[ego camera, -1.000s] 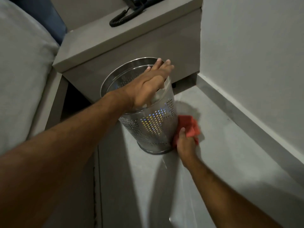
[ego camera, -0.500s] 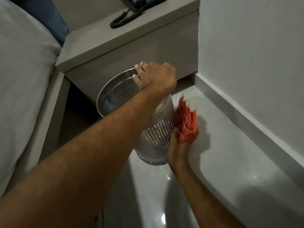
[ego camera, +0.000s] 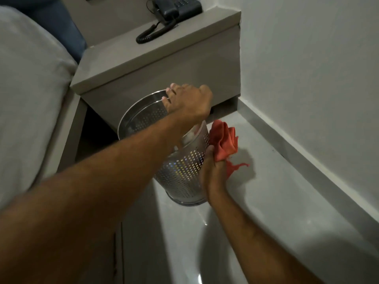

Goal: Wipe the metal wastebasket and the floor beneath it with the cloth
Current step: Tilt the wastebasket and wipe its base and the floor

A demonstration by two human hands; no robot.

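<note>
A perforated metal wastebasket stands on the glossy grey floor, tilted toward the bed side. My left hand grips the far edge of its rim, my forearm crossing over the opening. Bunched in my right hand is an orange-red cloth, pressed against the basket's right outer wall near the top. A loose corner of the cloth hangs down to the right of my wrist. The basket's inside is partly hidden by my left arm.
A grey bedside cabinet overhangs just behind the basket, with a black corded telephone on it. The bed lies to the left. The white wall and its skirting close in on the right.
My left hand went from lying flat across the rim to gripping its far edge, and the basket tipped. My right hand lifted the cloth from the basket's foot up its right side.
</note>
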